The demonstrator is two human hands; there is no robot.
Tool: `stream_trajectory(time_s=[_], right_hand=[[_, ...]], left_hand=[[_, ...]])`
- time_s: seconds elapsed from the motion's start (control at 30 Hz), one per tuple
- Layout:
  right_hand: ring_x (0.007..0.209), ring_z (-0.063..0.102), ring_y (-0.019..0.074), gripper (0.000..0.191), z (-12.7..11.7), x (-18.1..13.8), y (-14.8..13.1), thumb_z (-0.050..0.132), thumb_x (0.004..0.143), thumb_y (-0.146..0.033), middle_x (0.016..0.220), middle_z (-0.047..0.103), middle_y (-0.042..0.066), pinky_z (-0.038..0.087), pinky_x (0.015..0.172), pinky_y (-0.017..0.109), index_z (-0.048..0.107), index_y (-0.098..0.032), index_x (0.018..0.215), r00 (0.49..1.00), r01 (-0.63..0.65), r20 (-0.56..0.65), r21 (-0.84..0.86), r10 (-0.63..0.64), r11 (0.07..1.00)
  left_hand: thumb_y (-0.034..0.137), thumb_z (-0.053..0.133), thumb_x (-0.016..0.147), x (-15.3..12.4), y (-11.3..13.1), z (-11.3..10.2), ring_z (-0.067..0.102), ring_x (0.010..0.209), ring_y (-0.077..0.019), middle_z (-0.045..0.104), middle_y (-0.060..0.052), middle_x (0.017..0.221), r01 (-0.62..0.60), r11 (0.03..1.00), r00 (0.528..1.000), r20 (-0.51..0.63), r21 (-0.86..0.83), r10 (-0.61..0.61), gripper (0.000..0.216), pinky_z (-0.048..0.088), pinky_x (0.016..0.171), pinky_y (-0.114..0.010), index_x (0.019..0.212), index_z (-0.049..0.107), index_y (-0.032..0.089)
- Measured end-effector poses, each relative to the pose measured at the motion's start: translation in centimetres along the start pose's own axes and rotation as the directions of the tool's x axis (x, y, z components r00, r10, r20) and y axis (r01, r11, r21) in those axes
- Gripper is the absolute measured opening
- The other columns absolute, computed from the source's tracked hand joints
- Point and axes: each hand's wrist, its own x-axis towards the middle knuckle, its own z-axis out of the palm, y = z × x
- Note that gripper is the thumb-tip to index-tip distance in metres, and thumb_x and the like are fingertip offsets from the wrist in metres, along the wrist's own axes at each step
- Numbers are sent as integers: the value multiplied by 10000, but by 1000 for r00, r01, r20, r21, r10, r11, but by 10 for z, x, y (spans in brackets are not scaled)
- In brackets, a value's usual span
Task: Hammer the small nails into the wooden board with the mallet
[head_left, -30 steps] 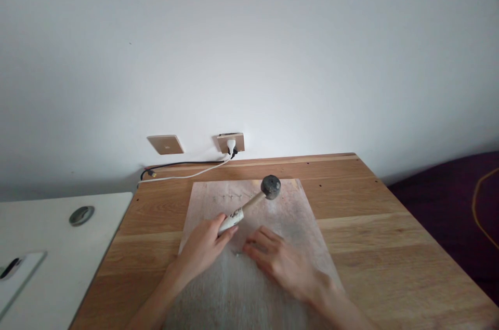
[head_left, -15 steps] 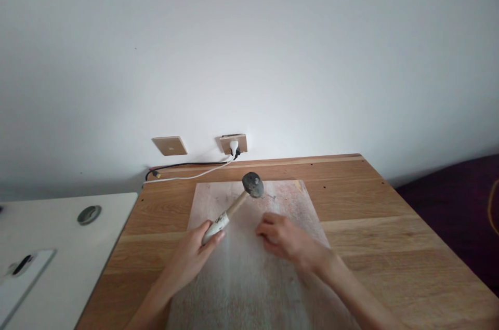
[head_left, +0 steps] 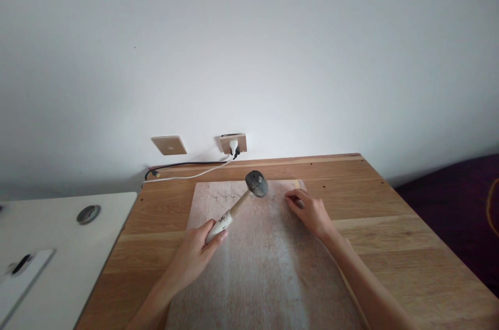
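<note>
A mallet [head_left: 257,184] with a dark, rounded head and a white-wrapped wooden handle is gripped by my left hand [head_left: 193,254]. It tilts up and to the right over a worn, pale wooden board [head_left: 249,273]. My right hand [head_left: 312,214] is at the board's far right, thumb and forefinger pinched together at its surface; whatever is between the fingertips is too small to make out. Several small nails [head_left: 226,198] stand in a row near the board's far edge. Part of that row is hidden behind the mallet head.
Under the board is a wooden table [head_left: 370,247] set against a white wall. A wall socket [head_left: 234,144] has plugs in it, with a white cable [head_left: 191,177] and a black one trailing left. At left stands a white desk [head_left: 78,247]; dark purple fabric [head_left: 448,200] lies at right.
My right hand has moved away from me and to the right, from mid-board to near the far right corner. The mallet in my left hand has shifted slightly right.
</note>
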Motion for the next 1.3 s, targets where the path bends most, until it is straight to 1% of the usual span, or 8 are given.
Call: stream_trajectory(time_s=[0.2, 0.4, 0.53, 0.7, 0.83, 1.0, 1.2, 1.3], right_hand=[[799, 741, 218, 146, 1, 3, 2, 578, 923, -272, 878, 761, 65, 610, 779, 335, 719, -240, 903, 999, 21, 28, -26, -20, 999], [757, 739, 212, 210, 1, 3, 2, 634, 907, -290, 868, 762, 42, 616, 754, 335, 698, -242, 1101, 1000, -5, 19, -33, 6, 999], [790, 744, 223, 285, -8, -8, 4, 676, 898, -321, 945, 762, 57, 618, 758, 349, 665, -238, 1171, 999, -29, -29, -43, 28, 999], [838, 755, 232, 356, -23, -30, 14, 648, 924, -337, 1086, 746, 102, 618, 801, 384, 628, -217, 1258, 993, -73, -101, -58, 67, 996], [818, 757, 240, 318, -28, -42, 19, 625, 945, -350, 1036, 745, 101, 616, 786, 394, 640, -215, 1233, 987, -99, -132, -55, 91, 994], [813, 757, 239, 295, -30, -51, 11, 631, 961, -368, 990, 739, 78, 620, 783, 387, 648, -231, 1221, 983, -99, -158, -38, 92, 994], [803, 764, 228, 237, -38, -70, 2, 621, 986, -357, 997, 741, 70, 623, 757, 369, 637, -243, 1193, 964, -119, -243, -36, 107, 992], [775, 765, 234, 231, -41, -83, -1, 622, 990, -372, 939, 742, 57, 621, 735, 375, 644, -245, 1182, 954, -129, -279, -49, 111, 990]], left_hand=[[600, 419, 991, 2, 7, 0, 561, 655, -168, 548, 33, 679, 14, 999, 1000, 20, 42, -15, 426, 345, 635, -275, 818, 510, 221], [566, 458, 1004, 19, 31, 3, 565, 628, -167, 558, 30, 660, -51, 997, 997, 69, 49, 47, 385, 313, 602, -276, 855, 524, 217], [499, 496, 1015, 36, 46, 12, 577, 619, -173, 574, 15, 668, -101, 988, 990, 108, 115, 89, 321, 289, 581, -276, 888, 560, 211], [453, 513, 1024, 45, 50, 23, 585, 612, -183, 588, -2, 668, -132, 968, 984, 145, 213, 102, 284, 277, 578, -283, 915, 587, 202], [451, 506, 1026, 45, 50, 25, 587, 606, -178, 600, -5, 669, -137, 972, 982, 158, 191, 107, 288, 290, 571, -279, 932, 599, 196], [471, 459, 1042, 36, 53, 28, 606, 615, -185, 629, -14, 678, -110, 979, 985, 152, 173, 83, 328, 327, 575, -288, 949, 606, 192], [369, 362, 1092, -4, 41, 54, 732, 955, -256, 756, -108, 1059, -174, 966, 982, 102, 193, 157, 316, 518, 824, -350, 1182, 613, 200], [258, 435, 1062, -21, 30, 71, 736, 942, -262, 744, -106, 1089, -236, 925, 972, 54, 298, 230, 253, 547, 806, -356, 1246, 603, 215]])
